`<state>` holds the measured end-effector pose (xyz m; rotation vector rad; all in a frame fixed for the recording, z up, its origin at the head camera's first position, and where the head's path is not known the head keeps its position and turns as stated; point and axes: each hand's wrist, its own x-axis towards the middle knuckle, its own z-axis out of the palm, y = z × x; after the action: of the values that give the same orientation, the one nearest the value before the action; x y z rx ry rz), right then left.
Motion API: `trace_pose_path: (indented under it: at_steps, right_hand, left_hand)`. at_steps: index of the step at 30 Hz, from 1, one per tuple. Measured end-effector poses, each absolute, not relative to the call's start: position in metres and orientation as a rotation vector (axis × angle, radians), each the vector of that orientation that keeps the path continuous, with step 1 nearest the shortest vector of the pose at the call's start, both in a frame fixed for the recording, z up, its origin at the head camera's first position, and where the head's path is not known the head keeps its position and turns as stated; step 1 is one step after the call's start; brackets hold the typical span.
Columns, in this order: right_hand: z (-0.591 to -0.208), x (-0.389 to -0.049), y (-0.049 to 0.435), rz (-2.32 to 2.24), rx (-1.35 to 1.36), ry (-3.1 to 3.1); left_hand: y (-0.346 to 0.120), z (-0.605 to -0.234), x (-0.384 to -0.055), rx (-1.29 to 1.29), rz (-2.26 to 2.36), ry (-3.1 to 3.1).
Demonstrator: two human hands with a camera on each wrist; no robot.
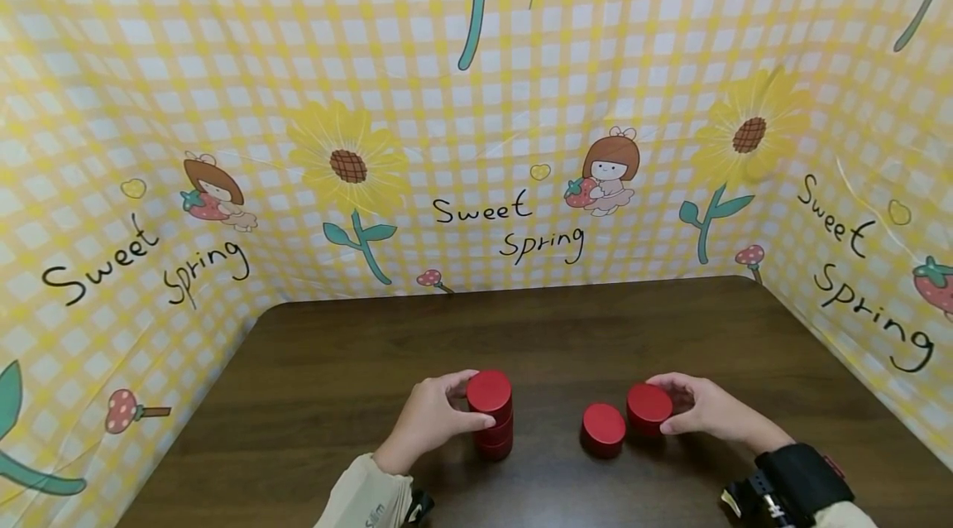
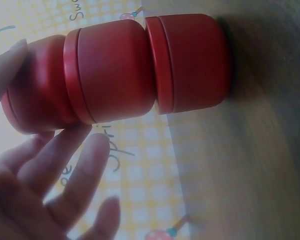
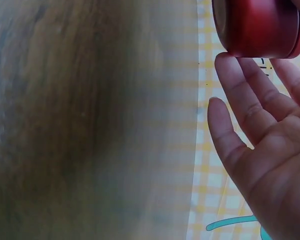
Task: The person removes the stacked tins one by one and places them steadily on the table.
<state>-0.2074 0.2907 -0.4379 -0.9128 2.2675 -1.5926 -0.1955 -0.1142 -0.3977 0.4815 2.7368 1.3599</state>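
Three round red tins stand in a column in the head view. My left hand [image 1: 435, 416] grips the top tin [image 1: 489, 392] between thumb and fingers. Below it, in the left wrist view, are the middle tin [image 2: 115, 72] and the bottom tin [image 2: 195, 62], slightly out of line with each other. My right hand [image 1: 703, 408] pinches another red tin [image 1: 649, 405] at its side; part of its underside shows in the right wrist view, so it appears raised off the table. Just left of it, a single red tin [image 1: 603, 430] stands upright on the table.
The dark wooden table [image 1: 335, 354] has a yellow-and-white checked cloth [image 1: 476, 114] with printed flowers and lettering rising behind it and at both sides. A black strap [image 1: 800, 474] with a device sits on the right wrist.
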Motion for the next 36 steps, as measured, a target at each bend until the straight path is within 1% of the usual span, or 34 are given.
trace_pose_path:
  at_steps: [36]
  right_hand:
    - [-0.4446, -0.2129, 0.2935, -1.460, -0.841, 2.231]
  left_hand:
    - [-0.1145, -0.3976, -0.1962, 0.471, 1.354, 2.736]
